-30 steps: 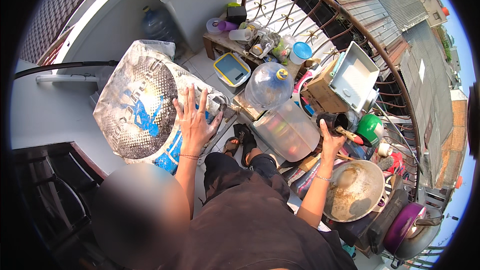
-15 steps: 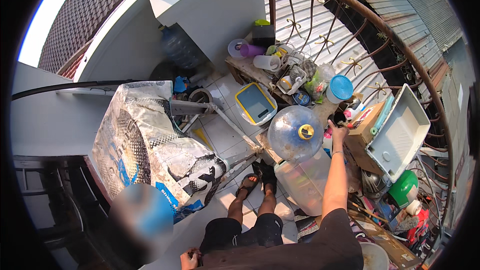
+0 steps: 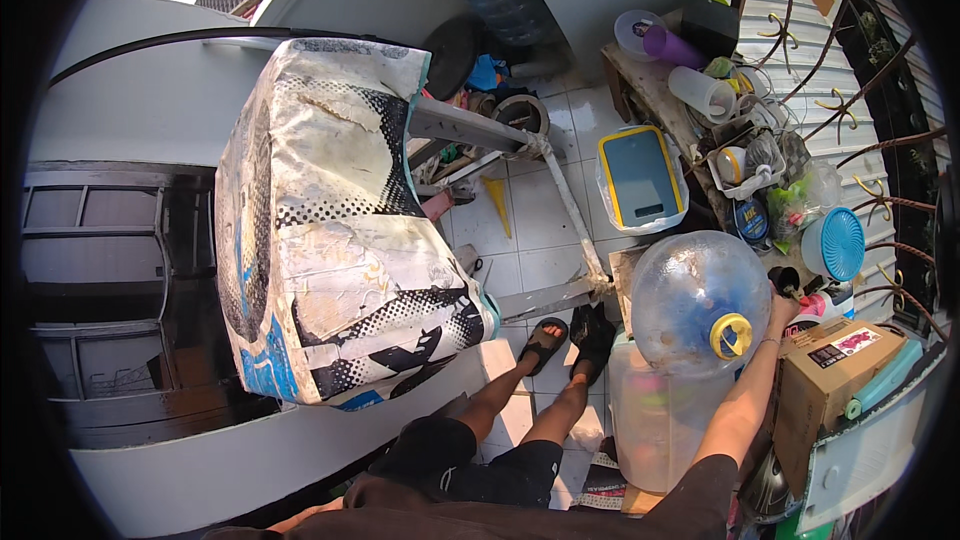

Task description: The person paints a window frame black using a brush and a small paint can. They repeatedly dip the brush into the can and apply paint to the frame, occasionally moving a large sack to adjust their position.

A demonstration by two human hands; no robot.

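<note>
My right hand (image 3: 784, 308) reaches out to the cluttered shelf on the right, beside a large clear water jug (image 3: 690, 290) with a yellow-rimmed mouth. Its fingers are closed at a small black cup-shaped thing (image 3: 784, 280), partly hidden by the hand. Pink and white bottles (image 3: 825, 305) stand just past the fingers. A brown cardboard box (image 3: 840, 355) is close to the wrist. Under the jug is a translucent plastic bin (image 3: 655, 420). Only a sliver of my left arm (image 3: 310, 517) shows at the lower edge; that hand is out of sight.
A worn printed cover (image 3: 350, 230) drapes a bulky shape at left. A yellow-rimmed blue-grey tray (image 3: 637, 180) sits on a white tub. Cups and containers crowd a wooden bench (image 3: 640, 90). A blue-lidded tub (image 3: 834, 243) stands near the curved metal railing (image 3: 880, 145).
My view has swung, so the scene sits further right. My right hand stays at the black cup-shaped thing. My left hand has left the picture, as has a blurred blue shape at lower left.
</note>
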